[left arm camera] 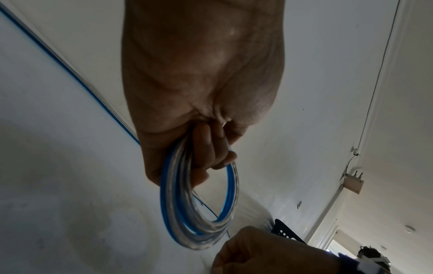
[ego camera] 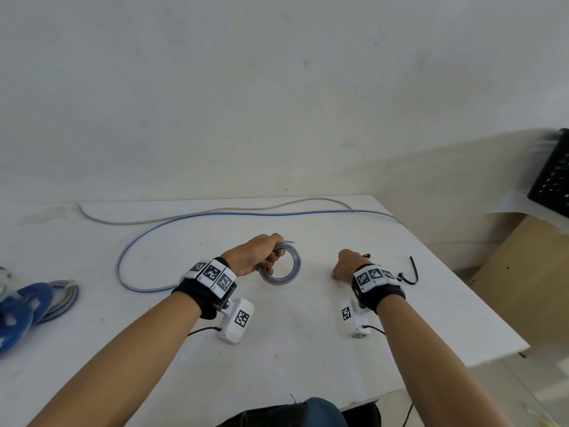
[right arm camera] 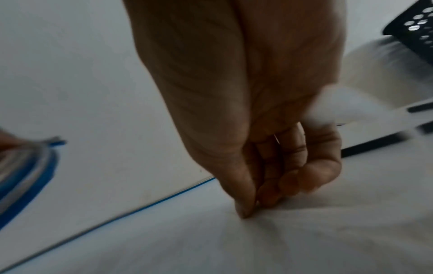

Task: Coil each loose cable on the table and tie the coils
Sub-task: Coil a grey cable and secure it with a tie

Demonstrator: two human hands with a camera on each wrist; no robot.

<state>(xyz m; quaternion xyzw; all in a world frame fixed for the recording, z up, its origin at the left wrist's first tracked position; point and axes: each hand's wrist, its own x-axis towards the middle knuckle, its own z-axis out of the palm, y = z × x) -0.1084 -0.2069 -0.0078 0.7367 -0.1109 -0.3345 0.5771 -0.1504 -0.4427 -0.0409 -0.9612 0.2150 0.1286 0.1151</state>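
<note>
Blue-striped clear coil (ego camera: 281,264), gripped by the left hand (ego camera: 257,255), could spring loose if the right hand's (ego camera: 346,264) pinched-together, seemingly empty fingers (right arm camera: 269,192) tug its trailing length.

Plain workroom, seems makeshift recording setup. My white table (ego camera: 277,349) pushed against bare white wall (ego camera: 277,87), scuffed. Cardboard box (ego camera: 523,288) at 3 o'clock, black perforated crate (ego camera: 554,177) above it. Coiled blue cables (ego camera: 27,309) piled at 9 o'clock. Marker-tagged wristbands (ego camera: 212,275) with cameras on my arms. Surface-run wire, small wall box (left arm camera: 352,183) visible from left wrist.
</note>
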